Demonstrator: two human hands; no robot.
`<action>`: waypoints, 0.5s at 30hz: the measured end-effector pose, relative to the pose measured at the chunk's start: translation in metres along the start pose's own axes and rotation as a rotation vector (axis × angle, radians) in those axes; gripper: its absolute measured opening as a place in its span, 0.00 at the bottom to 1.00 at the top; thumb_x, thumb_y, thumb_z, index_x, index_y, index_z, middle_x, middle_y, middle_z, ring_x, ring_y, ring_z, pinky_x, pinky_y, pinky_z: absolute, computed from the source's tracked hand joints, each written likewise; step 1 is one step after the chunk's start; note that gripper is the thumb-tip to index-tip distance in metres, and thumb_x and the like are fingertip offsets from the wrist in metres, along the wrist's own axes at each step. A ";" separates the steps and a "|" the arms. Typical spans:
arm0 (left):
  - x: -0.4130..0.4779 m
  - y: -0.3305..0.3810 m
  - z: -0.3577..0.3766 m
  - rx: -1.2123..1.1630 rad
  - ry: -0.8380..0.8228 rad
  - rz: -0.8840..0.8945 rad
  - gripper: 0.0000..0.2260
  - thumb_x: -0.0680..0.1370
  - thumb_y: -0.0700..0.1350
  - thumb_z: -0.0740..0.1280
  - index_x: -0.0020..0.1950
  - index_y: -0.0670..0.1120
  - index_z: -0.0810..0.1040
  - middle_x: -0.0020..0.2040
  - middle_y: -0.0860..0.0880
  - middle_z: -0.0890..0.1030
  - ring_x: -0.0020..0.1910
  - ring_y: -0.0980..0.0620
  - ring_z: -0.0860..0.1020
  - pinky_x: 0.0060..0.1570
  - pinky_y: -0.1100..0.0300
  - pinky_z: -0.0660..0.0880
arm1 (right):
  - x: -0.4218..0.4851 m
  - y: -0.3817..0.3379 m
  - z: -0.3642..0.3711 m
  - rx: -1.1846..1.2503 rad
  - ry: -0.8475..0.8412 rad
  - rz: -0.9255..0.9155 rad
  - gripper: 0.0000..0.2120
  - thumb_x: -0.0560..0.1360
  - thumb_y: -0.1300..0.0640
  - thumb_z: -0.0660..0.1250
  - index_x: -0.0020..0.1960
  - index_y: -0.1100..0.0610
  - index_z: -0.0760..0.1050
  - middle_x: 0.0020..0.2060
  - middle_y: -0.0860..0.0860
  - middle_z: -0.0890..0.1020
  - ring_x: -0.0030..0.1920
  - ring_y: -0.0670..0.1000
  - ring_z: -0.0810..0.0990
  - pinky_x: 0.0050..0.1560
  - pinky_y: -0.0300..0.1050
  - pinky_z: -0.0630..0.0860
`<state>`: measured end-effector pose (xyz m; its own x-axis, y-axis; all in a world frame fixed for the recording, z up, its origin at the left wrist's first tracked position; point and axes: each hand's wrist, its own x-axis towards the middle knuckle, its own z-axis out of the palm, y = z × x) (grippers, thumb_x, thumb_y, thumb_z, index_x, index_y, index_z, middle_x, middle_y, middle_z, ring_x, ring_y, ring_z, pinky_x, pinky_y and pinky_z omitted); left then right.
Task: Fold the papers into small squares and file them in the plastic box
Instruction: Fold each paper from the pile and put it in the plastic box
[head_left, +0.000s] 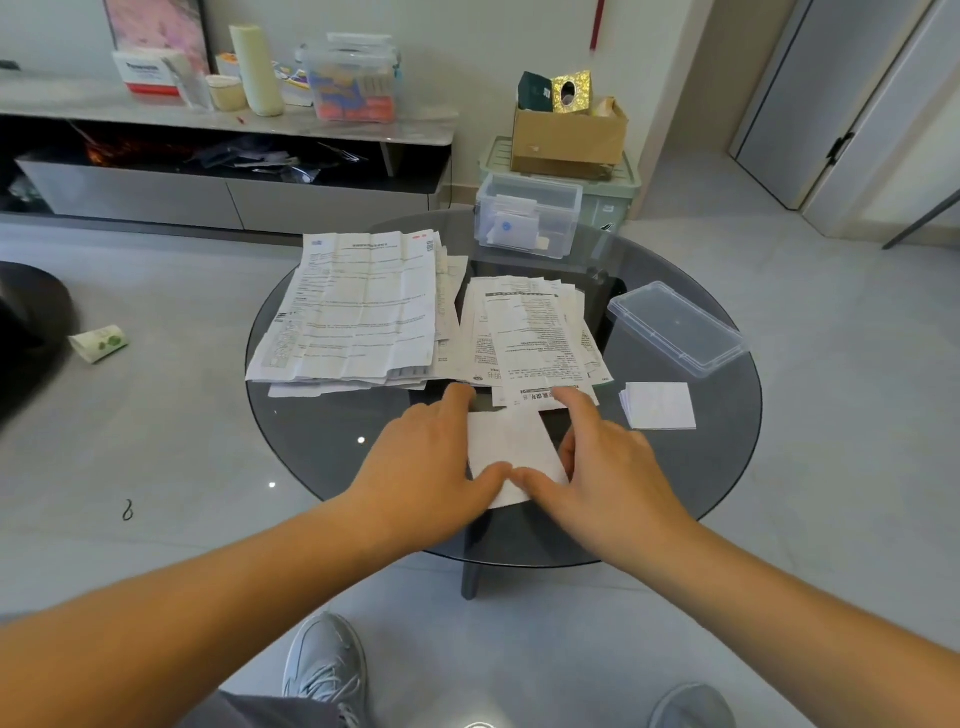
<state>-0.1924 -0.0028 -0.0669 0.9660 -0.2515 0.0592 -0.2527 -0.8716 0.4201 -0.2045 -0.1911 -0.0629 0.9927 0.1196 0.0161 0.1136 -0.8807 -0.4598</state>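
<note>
A white folded paper (511, 447) lies near the front edge of the round dark glass table (322, 447). My left hand (426, 462) presses on its left side and my right hand (608, 467) on its right side, with both thumbs meeting on the paper's near edge and fingers fairly straight. Behind it lie a pile of large unfolded sheets (358, 306) and a pile of narrower printed slips (535, 332). A small folded square stack (658, 406) sits to the right. The clear plastic box (527, 215) with folded papers inside stands at the table's far edge.
The box's clear lid (678, 327) lies on the table's right side. A cardboard box (569, 137) on a green crate stands behind the table. A grey cabinet (223, 192) with clutter runs along the wall. A crumpled packet (98, 343) lies on the floor at left.
</note>
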 end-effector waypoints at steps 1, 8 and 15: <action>0.000 -0.001 0.002 0.031 0.005 0.021 0.30 0.77 0.61 0.67 0.73 0.51 0.61 0.60 0.51 0.77 0.56 0.51 0.76 0.56 0.53 0.77 | 0.001 0.001 0.001 -0.033 0.020 -0.010 0.35 0.74 0.35 0.68 0.74 0.44 0.56 0.56 0.43 0.76 0.55 0.48 0.72 0.64 0.51 0.69; -0.004 -0.011 0.003 0.275 -0.074 0.107 0.28 0.80 0.68 0.50 0.78 0.62 0.56 0.66 0.52 0.62 0.63 0.50 0.63 0.66 0.55 0.64 | -0.001 0.011 -0.006 -0.062 -0.085 -0.088 0.20 0.75 0.35 0.65 0.65 0.38 0.69 0.56 0.41 0.67 0.62 0.47 0.63 0.63 0.43 0.56; -0.004 -0.019 -0.007 0.241 -0.141 0.244 0.30 0.79 0.69 0.52 0.79 0.59 0.61 0.78 0.51 0.56 0.76 0.48 0.55 0.75 0.53 0.55 | -0.001 0.025 -0.023 -0.012 -0.169 -0.133 0.19 0.76 0.44 0.70 0.66 0.38 0.72 0.59 0.39 0.67 0.64 0.45 0.62 0.69 0.43 0.61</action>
<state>-0.1910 0.0183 -0.0685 0.8629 -0.5053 -0.0009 -0.4966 -0.8484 0.1830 -0.2017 -0.2244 -0.0539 0.9480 0.3097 -0.0734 0.2450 -0.8574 -0.4525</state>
